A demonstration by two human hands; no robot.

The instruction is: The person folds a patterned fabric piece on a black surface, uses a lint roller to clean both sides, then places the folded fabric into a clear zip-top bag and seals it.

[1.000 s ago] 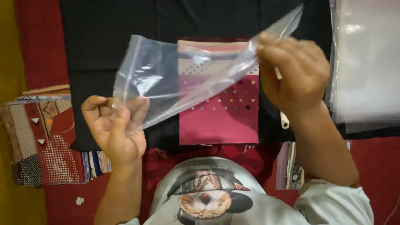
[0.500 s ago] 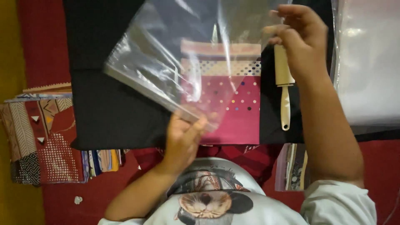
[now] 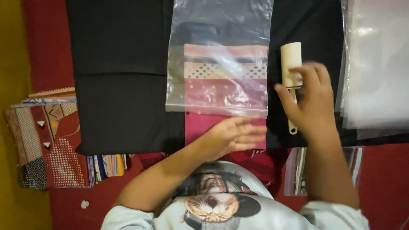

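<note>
A clear plastic bag (image 3: 219, 59) lies flat over pink patterned cloth (image 3: 226, 127); left hand (image 3: 232, 135) spread flat just below it, right hand (image 3: 311, 102) loosely curled over the lint roller (image 3: 291, 57) beside it. Bag looks light, limp, slippery; best pinched at its edge.

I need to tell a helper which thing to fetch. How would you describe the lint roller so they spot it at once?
Start at the black cloth over the red surface. Right of the clear plastic bag and left of the stacked clear bags lies the lint roller, by the right hand. It alone is a cream cylinder on a thin handle.
</note>
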